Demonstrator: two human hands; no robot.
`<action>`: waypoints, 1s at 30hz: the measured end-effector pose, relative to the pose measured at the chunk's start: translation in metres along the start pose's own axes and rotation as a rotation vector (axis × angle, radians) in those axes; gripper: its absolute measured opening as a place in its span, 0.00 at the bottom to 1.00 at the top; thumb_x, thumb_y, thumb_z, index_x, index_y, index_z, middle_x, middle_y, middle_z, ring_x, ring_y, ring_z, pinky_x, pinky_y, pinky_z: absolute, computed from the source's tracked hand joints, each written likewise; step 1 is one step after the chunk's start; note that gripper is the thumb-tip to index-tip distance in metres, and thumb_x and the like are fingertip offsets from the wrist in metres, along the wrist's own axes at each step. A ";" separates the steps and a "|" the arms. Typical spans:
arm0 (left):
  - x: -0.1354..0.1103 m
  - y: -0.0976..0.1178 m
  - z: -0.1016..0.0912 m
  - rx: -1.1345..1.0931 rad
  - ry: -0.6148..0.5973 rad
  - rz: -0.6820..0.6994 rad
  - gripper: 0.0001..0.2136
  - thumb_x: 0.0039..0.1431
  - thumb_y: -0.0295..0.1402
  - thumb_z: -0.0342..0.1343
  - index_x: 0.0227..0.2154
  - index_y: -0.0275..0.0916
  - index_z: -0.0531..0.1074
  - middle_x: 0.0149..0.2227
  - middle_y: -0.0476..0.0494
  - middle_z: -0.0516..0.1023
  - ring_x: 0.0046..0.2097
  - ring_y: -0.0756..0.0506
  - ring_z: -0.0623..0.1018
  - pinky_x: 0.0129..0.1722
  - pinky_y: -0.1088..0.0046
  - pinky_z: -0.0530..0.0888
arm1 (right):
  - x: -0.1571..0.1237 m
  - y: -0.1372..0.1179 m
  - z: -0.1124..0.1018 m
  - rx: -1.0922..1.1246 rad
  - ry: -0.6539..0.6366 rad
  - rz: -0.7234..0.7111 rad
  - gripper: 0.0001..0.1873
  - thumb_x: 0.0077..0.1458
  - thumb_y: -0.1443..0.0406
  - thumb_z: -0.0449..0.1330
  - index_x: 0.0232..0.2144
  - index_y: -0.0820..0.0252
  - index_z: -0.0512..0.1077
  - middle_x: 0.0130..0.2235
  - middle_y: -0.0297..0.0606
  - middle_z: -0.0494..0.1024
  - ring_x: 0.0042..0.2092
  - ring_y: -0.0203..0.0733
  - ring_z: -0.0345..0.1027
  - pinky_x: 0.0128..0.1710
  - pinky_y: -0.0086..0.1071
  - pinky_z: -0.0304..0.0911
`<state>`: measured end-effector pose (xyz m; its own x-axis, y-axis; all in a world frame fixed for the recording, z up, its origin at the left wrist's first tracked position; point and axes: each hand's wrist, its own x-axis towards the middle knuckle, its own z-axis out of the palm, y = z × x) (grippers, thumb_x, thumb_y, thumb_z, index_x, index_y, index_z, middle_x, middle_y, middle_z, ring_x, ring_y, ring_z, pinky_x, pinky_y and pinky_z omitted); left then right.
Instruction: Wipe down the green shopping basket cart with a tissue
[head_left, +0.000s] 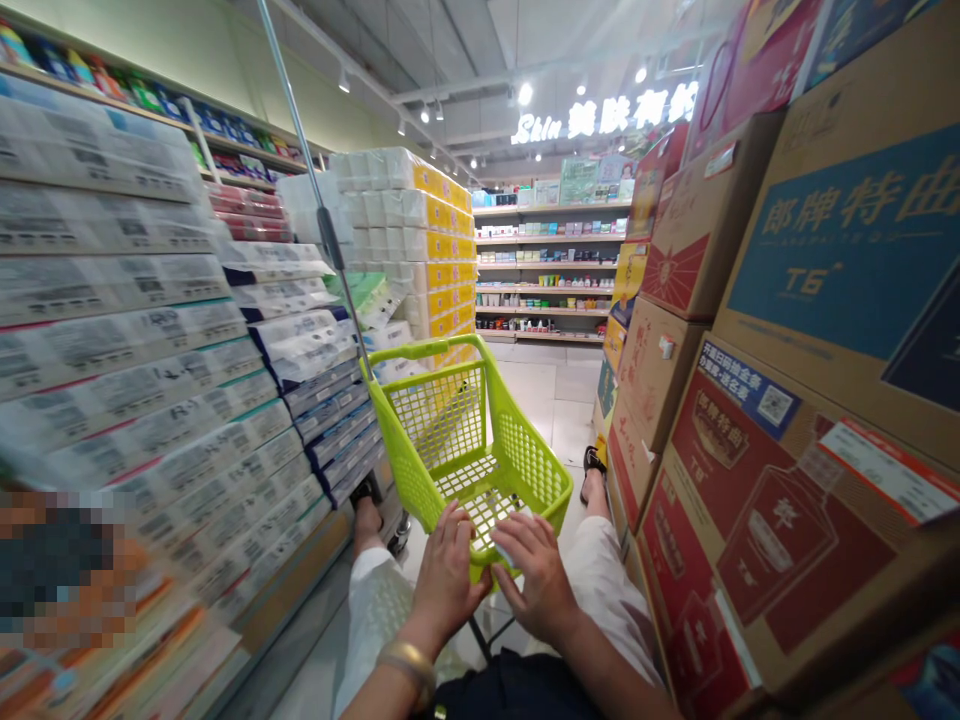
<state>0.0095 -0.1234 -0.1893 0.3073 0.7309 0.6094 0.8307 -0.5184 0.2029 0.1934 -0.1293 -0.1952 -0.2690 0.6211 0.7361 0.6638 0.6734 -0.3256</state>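
A person's left hand (448,572) curled its fingers over the near rim of a lime-green basket (525,460), gripping it. The right hand (538,578) lay just beside it on the same rim, fingers spread and loose, clasping nothing. The basket stood in the aisle between the person's sandalled feet, its metal pole (315,190) rising to the far left. Wrapped tissue packs (150,400) lined the left, stacked cardboard boxes (750,480) the right, and stocked shelves (551,290) the far end.
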 end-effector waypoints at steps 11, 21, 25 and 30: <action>0.000 0.001 -0.001 0.018 0.016 0.016 0.16 0.46 0.30 0.57 0.40 0.40 0.63 0.47 0.37 0.71 0.62 0.33 0.66 0.57 0.50 0.71 | -0.006 0.015 0.008 0.028 0.050 -0.020 0.32 0.47 0.76 0.51 0.54 0.57 0.69 0.53 0.42 0.76 0.60 0.49 0.64 0.62 0.53 0.57; -0.002 -0.002 0.001 0.019 0.029 0.018 0.17 0.47 0.31 0.57 0.42 0.39 0.65 0.47 0.36 0.71 0.61 0.33 0.66 0.56 0.50 0.71 | -0.009 0.008 0.007 -0.008 0.001 -0.144 0.23 0.61 0.71 0.49 0.56 0.52 0.68 0.56 0.39 0.75 0.62 0.43 0.63 0.63 0.47 0.58; -0.003 -0.003 0.001 0.005 0.018 0.018 0.19 0.45 0.30 0.57 0.42 0.40 0.65 0.48 0.35 0.72 0.61 0.32 0.66 0.57 0.49 0.70 | -0.006 -0.001 0.012 0.018 0.021 -0.191 0.21 0.62 0.70 0.51 0.55 0.54 0.69 0.55 0.41 0.76 0.62 0.44 0.63 0.61 0.45 0.61; -0.002 -0.002 0.000 0.007 0.010 0.007 0.17 0.45 0.29 0.57 0.41 0.40 0.64 0.48 0.36 0.71 0.62 0.33 0.65 0.57 0.49 0.70 | -0.007 0.019 0.013 -0.007 0.074 -0.153 0.24 0.60 0.74 0.48 0.54 0.52 0.70 0.52 0.39 0.78 0.58 0.42 0.67 0.61 0.47 0.62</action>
<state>0.0072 -0.1240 -0.1914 0.3081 0.7229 0.6184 0.8319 -0.5201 0.1935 0.1980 -0.1154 -0.2140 -0.3157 0.4799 0.8186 0.6235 0.7552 -0.2023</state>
